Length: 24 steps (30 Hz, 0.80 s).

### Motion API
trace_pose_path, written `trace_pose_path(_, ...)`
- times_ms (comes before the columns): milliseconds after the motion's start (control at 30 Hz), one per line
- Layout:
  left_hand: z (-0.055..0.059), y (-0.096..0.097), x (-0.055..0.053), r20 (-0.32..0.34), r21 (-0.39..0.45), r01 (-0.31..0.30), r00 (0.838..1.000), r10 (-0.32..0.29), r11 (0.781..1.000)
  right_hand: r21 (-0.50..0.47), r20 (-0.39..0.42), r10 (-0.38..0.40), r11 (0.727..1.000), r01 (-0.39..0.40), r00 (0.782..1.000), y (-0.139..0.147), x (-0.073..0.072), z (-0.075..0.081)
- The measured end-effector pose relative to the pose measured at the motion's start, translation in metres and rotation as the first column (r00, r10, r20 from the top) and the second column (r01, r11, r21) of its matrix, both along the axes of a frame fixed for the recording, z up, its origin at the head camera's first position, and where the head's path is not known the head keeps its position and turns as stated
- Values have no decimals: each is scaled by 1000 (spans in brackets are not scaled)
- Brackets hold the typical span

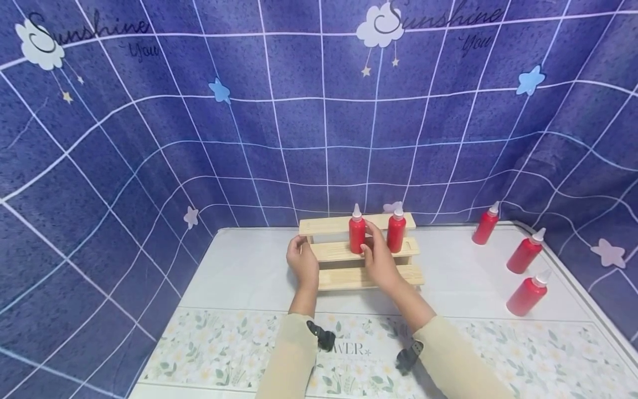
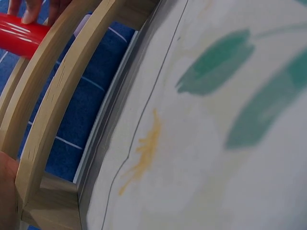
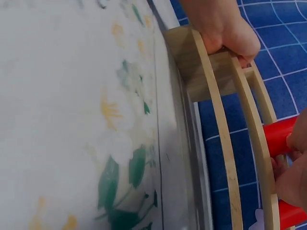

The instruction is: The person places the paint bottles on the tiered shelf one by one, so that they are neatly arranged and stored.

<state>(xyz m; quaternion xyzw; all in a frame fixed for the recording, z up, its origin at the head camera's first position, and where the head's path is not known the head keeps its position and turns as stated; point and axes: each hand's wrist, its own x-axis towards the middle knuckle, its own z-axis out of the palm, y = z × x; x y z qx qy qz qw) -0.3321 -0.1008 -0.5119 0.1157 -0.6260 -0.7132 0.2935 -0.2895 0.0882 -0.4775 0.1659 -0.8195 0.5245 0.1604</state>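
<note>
A three-tier wooden rack (image 1: 344,279) stands at the back of the table. My left hand (image 1: 304,265) grips the rack's left end; in the right wrist view, that hand (image 3: 223,28) has its fingers curled behind the end panel. On the middle tier, my right hand (image 1: 382,264) holds a red squeeze bottle (image 1: 356,235) with a white pointed cap, thumb in front and fingers at its right side. The bottle stands upright. Another red squeeze bottle (image 1: 396,233) is on the same tier, just right of my fingers. The left wrist view shows the held bottle (image 2: 21,36) from the side.
Three more red bottles stand on the right of the table: one at the back (image 1: 485,226), one midway (image 1: 525,254) and one nearer (image 1: 527,295). A blue gridded curtain (image 1: 299,122) rises behind the table. A floral-printed strip (image 1: 224,346) covers its front.
</note>
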Motion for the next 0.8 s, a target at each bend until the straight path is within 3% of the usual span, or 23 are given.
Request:
trace_pose_path(400,1,0,1,2,-1,4,1000,-4,1000,5,-14,32,999,-32,999,2,10,7)
trace_pose_path(800,4,1,1,19,-6,-33,999,33,999,84,178,68,993,-84,982,19,38,30)
